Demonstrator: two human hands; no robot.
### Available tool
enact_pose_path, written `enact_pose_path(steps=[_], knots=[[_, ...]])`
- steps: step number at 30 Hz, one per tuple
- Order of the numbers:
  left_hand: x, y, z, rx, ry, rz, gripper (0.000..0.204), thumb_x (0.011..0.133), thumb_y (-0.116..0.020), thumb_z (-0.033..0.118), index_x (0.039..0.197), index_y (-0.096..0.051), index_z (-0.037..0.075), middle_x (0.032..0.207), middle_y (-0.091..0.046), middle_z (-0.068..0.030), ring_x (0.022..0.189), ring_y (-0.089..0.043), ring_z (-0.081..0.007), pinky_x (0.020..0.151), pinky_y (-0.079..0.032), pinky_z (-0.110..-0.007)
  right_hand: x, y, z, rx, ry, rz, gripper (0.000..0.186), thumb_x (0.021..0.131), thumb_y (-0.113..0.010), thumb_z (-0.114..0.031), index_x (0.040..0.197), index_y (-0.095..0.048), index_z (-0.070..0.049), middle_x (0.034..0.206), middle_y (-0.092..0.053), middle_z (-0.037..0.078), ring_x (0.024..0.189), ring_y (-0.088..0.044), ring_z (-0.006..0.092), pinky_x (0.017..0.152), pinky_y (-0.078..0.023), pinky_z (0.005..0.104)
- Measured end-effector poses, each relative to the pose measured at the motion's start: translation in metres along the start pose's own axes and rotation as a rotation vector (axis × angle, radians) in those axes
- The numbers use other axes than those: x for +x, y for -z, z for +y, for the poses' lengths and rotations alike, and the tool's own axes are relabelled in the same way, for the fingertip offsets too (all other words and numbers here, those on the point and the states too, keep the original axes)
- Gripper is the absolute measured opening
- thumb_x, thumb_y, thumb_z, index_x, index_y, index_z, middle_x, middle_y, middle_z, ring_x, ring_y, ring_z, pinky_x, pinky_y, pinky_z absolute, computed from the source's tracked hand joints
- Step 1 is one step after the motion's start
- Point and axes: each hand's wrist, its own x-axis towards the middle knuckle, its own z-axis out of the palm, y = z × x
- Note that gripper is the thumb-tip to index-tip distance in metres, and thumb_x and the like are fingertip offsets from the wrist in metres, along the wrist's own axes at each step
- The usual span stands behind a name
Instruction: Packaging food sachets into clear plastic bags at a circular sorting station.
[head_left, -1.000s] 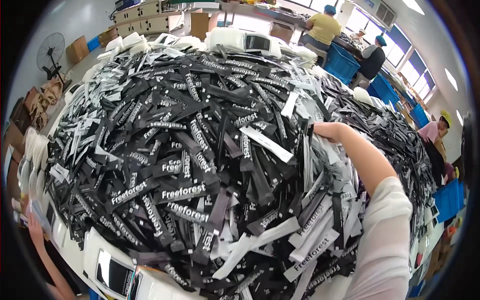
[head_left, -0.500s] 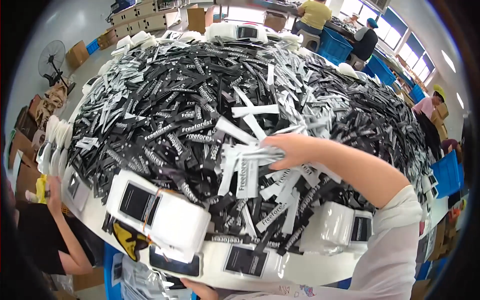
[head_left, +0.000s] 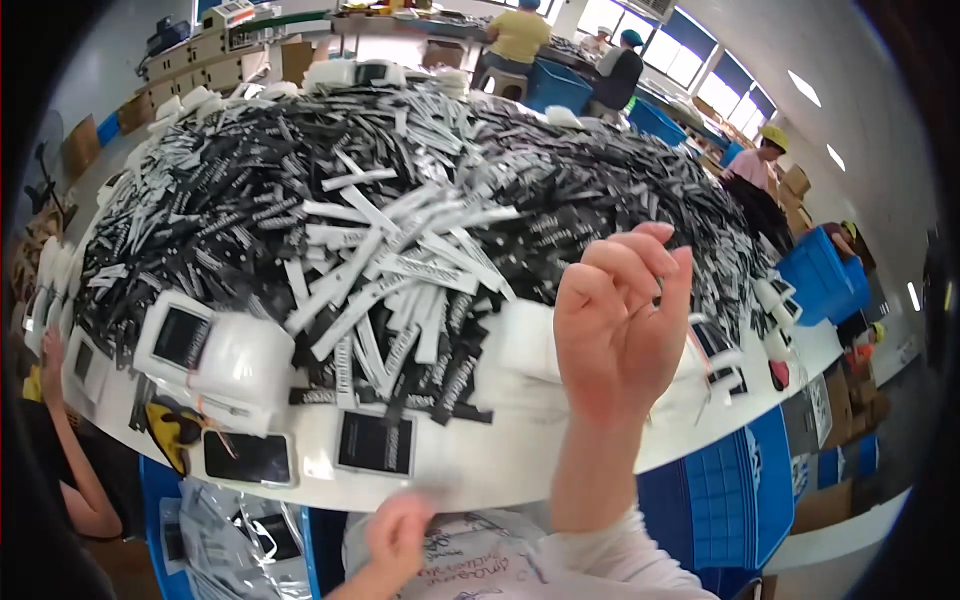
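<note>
The right hand (head_left: 622, 330) is raised above the near edge of the desk (head_left: 520, 470), fingers curled loosely inward, back toward the camera. Its grip looks empty, though the palm side is hidden, so I cannot tell for sure. The left hand (head_left: 398, 535) is low, below the desk edge, blurred, touching a clear plastic bag (head_left: 470, 560); whether its grip is closed on anything cannot be told.

The nearest things to the right grip are the white strips (head_left: 400, 265), a loose fan lying to its left and slightly beyond, on top of the big heap of black strips (head_left: 250, 200). Their long axes run mostly on a diagonal, from near-left to far-right, pointing roughly toward the right grip. The right hand is clearly the nearer of the two.

Small white boxes (head_left: 215, 350) and dark flat cards (head_left: 375, 442) lie along the desk edge, left of the right grip. A blue crate (head_left: 720, 490) stands below it. Another person's arm (head_left: 75, 470) shows at far left.
</note>
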Motion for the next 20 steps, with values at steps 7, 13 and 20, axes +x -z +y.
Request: enact_pose_path(steps=[7,13,20], knots=[[0.037,-0.076,0.038,-0.559,0.089,-0.41,0.055,0.088,-0.044,0.027,0.13,-0.024,-0.004,0.121,-0.042,-0.0156,0.105,-0.045,-0.0224,0.086,-0.039,-0.032,-0.029,0.034,0.001,0.205,0.13,0.315,0.024,0.09,-0.04,-0.026,0.083,-0.049,-0.005,0.065,-0.043,-0.002,0.057,-0.038,0.0105,0.052,-0.031,0.024],[0.021,-0.092,0.04,-0.383,0.15,-0.212,0.053,0.084,-0.053,0.034,0.119,-0.036,-0.002,0.108,-0.05,-0.0108,0.098,-0.047,-0.0146,0.081,-0.04,-0.027,-0.055,0.048,0.035,-0.178,0.176,0.352,0.03,0.091,-0.038,-0.033,0.076,-0.05,-0.009,0.057,-0.037,-0.001,0.048,-0.032,0.0103,0.045,-0.028,0.0243],[0.05,-0.062,0.015,-1.237,0.628,-0.337,0.063,0.081,-0.052,0.049,0.117,-0.04,-0.002,0.104,-0.054,-0.0141,0.097,-0.053,-0.0195,0.085,-0.041,-0.028,-0.083,0.058,0.061,-0.607,0.135,0.075,0.038,0.092,-0.034,-0.038,0.073,-0.05,-0.009,0.052,-0.04,0.0,0.043,-0.035,0.0115,0.039,-0.028,0.0218]])
